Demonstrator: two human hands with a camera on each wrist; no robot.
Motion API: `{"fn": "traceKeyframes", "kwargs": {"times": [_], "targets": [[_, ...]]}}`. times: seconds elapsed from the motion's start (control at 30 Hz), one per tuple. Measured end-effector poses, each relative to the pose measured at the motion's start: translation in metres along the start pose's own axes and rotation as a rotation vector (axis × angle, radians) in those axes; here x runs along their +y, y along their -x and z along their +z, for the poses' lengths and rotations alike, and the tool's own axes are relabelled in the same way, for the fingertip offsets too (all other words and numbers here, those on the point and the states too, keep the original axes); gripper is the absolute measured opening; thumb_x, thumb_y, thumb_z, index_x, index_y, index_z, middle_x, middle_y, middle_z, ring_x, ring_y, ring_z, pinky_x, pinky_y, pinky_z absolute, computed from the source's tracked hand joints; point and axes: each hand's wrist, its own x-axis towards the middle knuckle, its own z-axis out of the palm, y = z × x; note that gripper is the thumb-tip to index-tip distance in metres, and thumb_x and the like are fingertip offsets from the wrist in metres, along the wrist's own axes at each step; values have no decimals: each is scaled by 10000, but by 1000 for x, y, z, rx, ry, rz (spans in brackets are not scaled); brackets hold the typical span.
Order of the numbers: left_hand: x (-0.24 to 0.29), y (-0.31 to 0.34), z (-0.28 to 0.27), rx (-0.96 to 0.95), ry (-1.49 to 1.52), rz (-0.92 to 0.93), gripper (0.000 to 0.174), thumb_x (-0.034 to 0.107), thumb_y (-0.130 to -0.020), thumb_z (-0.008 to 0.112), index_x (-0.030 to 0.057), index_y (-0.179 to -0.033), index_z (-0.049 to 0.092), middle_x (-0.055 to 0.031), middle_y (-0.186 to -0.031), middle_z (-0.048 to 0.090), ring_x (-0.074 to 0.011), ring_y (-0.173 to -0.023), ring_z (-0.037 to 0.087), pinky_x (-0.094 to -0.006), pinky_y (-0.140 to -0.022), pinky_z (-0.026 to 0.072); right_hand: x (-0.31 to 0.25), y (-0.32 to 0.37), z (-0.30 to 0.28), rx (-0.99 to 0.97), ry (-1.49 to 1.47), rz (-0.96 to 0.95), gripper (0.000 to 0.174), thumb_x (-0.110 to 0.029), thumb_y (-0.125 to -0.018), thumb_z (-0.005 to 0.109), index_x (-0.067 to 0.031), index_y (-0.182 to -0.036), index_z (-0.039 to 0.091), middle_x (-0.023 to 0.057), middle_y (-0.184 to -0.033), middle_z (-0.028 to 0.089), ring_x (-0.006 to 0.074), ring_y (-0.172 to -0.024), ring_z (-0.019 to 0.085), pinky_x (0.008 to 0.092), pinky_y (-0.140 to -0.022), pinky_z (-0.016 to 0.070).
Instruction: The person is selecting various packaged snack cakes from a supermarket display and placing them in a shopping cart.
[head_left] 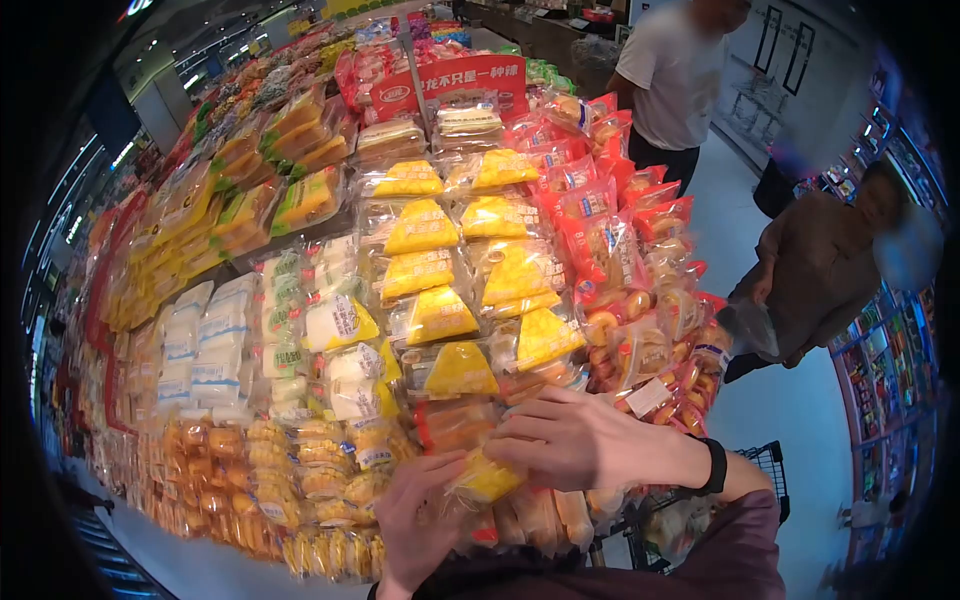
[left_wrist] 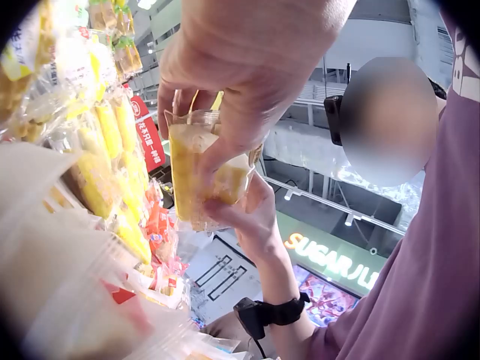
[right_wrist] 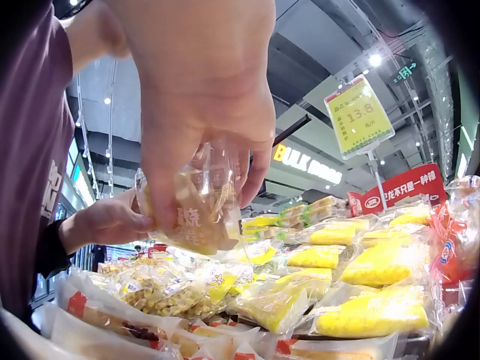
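Observation:
Both hands hold one clear-wrapped pack with a yellow label (head_left: 488, 476) low in the head view, above the front of the display. The left hand (head_left: 425, 515) grips its left side; the right hand (head_left: 560, 440), with a black band at the wrist, grips it from the right and above. In the left wrist view the pack (left_wrist: 199, 176) shows pale, layered contents between the fingers of the left hand (left_wrist: 247, 67) and the right hand (left_wrist: 255, 217). The right wrist view shows the right hand (right_wrist: 202, 90) pinching the crinkled wrapper (right_wrist: 199, 210), the left hand (right_wrist: 101, 225) beside it.
Rows of yellow-labelled packs (head_left: 420, 270), red-wrapped packs (head_left: 600, 245) and small buns (head_left: 205, 460) cover the sloping display. A red sign (head_left: 450, 90) stands at its back. A cart (head_left: 770, 465) is at the right; two people stand in the aisle (head_left: 720, 190).

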Motion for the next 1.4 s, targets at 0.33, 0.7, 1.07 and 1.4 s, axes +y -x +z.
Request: {"fn": "traceKeyframes", "kwargs": {"times": [0.33, 0.7, 1.07, 1.4], "targets": [[-9, -12, -6, 23, 779, -644, 349, 67, -910, 697, -42, -1224, 592, -108, -1119, 681, -120, -970, 657, -255, -842, 528, 30, -19, 11, 29, -952, 556, 381, -153, -836, 784, -4, -1147, 623, 6, -891, 681, 69, -807, 624, 251, -752, 495], [-19, -7, -8, 85, 855, -701, 300, 100, -924, 690, -36, -1183, 625, -82, -1111, 689, -106, -1004, 644, -246, -874, 504, 31, -26, 26, 46, -1097, 775, 393, -185, -864, 768, 13, -1174, 629, -78, -709, 558, 14, -750, 555, 203, -769, 459], [-28, 15, -9, -75, 397, -466, 455, 68, -888, 707, -24, -1302, 544, -129, -1170, 667, -153, -1006, 653, -286, -866, 514, 52, -1, 12, 101, -636, 599, 425, -180, -783, 838, 17, -1104, 643, -58, -722, 500, 33, -684, 442, 238, -639, 416], [-13, 25, -20, -138, 247, -388, 334, 79, -883, 692, -3, -1202, 633, -110, -1092, 710, -160, -953, 667, -290, -844, 513, 135, -51, -11, 237, -169, 413, 530, -366, -779, 827, -29, -1153, 661, 110, -881, 677, 180, -806, 618, 321, -753, 497]]}}
